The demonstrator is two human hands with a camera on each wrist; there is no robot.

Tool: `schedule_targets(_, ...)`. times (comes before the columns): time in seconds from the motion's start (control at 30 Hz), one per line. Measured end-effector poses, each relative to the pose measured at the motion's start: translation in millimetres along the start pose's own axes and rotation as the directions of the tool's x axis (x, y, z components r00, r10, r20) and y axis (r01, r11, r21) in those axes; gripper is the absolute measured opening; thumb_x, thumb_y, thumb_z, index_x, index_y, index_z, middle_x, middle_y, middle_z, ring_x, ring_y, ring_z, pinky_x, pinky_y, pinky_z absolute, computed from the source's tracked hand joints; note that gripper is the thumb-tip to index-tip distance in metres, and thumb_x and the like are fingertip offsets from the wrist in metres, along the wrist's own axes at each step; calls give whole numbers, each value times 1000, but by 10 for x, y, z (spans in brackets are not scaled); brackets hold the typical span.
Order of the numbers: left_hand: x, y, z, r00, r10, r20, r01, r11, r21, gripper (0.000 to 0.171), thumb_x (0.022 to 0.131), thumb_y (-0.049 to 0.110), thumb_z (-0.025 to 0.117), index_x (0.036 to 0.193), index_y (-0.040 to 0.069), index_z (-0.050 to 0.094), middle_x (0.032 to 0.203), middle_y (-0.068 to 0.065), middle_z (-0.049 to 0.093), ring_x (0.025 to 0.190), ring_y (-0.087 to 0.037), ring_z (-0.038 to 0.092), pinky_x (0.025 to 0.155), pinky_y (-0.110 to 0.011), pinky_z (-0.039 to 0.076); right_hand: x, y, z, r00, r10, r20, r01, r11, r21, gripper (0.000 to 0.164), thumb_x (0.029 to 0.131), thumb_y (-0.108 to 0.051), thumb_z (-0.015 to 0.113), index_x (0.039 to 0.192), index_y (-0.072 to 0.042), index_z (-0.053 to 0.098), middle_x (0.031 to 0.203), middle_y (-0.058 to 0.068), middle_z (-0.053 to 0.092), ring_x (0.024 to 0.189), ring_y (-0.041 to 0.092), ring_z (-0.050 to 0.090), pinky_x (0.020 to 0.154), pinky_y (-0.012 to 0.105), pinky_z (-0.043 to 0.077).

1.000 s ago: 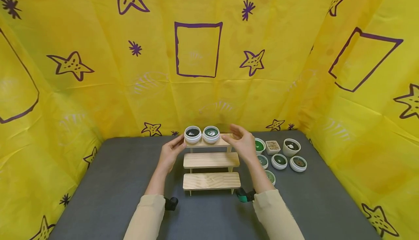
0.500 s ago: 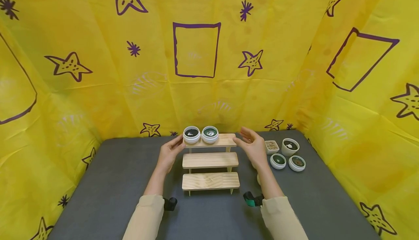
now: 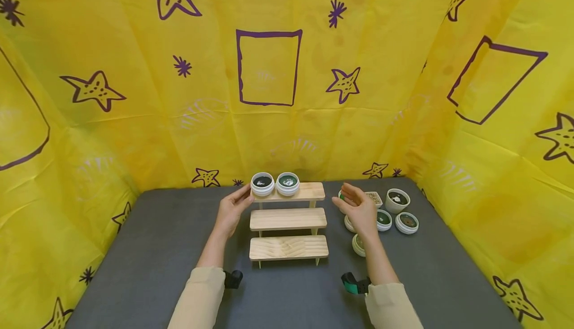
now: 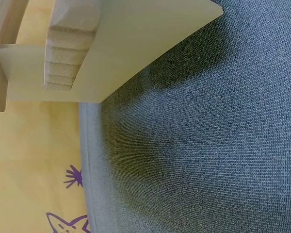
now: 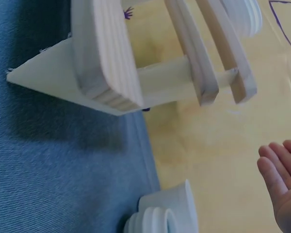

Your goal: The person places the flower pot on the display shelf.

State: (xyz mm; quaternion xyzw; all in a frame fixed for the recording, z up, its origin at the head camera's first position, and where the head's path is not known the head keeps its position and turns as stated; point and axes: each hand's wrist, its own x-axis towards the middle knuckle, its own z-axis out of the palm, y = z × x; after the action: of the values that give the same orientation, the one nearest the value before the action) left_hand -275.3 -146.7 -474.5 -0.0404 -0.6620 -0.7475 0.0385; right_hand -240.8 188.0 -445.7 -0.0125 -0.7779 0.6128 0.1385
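A three-step wooden stand (image 3: 288,219) is in the middle of the head view. Two small round white pots sit on its top step: a pot with a dark top (image 3: 262,184) at the left end, and a pot with a green top (image 3: 288,184) beside it. My left hand (image 3: 230,213) is at the left end of that step, fingertips right at the dark-topped pot and the step's edge. My right hand (image 3: 358,214), its fingers loosely bent with nothing between them, hovers right of the stand. It partly covers several pots behind it. In the right wrist view fingers (image 5: 281,170) show at the right edge.
Right of the stand, a taller white cup (image 3: 397,201), a square pot of grains (image 3: 374,199) and several round pots, including a brown-topped pot (image 3: 406,223), stand on the grey table (image 3: 170,249). A yellow cloth wall (image 3: 202,134) encloses the back and sides.
My right hand has moved away from the top step to the right, over the loose pots. My left hand and the two pots on the stand have stayed in place.
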Motion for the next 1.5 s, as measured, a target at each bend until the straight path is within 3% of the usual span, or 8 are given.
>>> schedule_targets(0.2,-5,4,3,1000,-5,0,5,1000,-7,49,93,-7,58,141,-8,47,148,-24,47,107,11,59,96,-6,49,-53,91,-63,1000,18,-23,-19,1000,-4,58,81,-16,82,133,-3,59,134,22,62,124,33,62,107,40,51)
schedule_targets(0.3,-4,2,1,1000,-12,0,12,1000,6,49,94,-5,59,142,-6,47,148,-23,47,112,9,59,96,-6,48,-93,136,-92,999,32,-39,-32,999,-2,58,81,-15,81,134,-1,59,134,23,62,124,35,61,105,34,53)
schedule_targets(0.5,-3,6,0,1000,-14,-5,14,1000,14,49,94,-5,59,142,-6,48,148,-23,47,125,-6,56,97,-6,48,-172,266,-169,994,70,-81,-70,998,7,55,81,-14,81,130,1,61,130,24,64,121,33,64,89,8,54)
schedule_targets(0.67,2,9,16,1000,-4,-13,4,1000,-7,49,93,-7,58,141,-8,48,147,-24,48,129,-14,54,96,-7,49,-241,363,-252,989,76,-130,-72,997,39,53,80,-12,82,127,4,62,127,26,65,107,13,70,84,5,53)
schedule_targets(0.8,-2,12,19,1000,-10,-16,9,1000,-16,49,93,-7,58,141,-8,48,148,-23,48,120,-3,58,96,-7,49,-292,433,-310,983,91,-159,-80,994,74,52,79,-8,82,125,5,63,112,2,75,98,1,70,83,7,55)
schedule_targets(0.93,-5,11,21,1000,-14,-11,14,1000,-16,49,93,-7,58,141,-8,48,148,-23,47,107,11,59,95,-6,49,-344,489,-351,977,119,-178,-102,990,100,51,80,-5,80,126,6,63,92,-28,67,92,-8,67,82,5,54)
schedule_targets(1.37,-9,15,26,1000,-11,-8,11,1000,-3,49,94,-6,58,142,-7,47,149,-23,46,111,9,59,96,-6,49,-475,671,-514,948,192,-255,-162,978,133,49,78,-3,81,123,7,64,88,-29,68,91,-6,68,78,3,53)
schedule_targets(1.5,-18,18,23,1000,-15,-10,15,1000,-6,49,94,-7,57,142,-7,47,149,-23,47,126,-8,57,96,-6,49,-506,734,-542,949,209,-238,-200,978,60,49,78,-6,82,123,4,65,90,-28,67,90,-8,66,77,2,52)
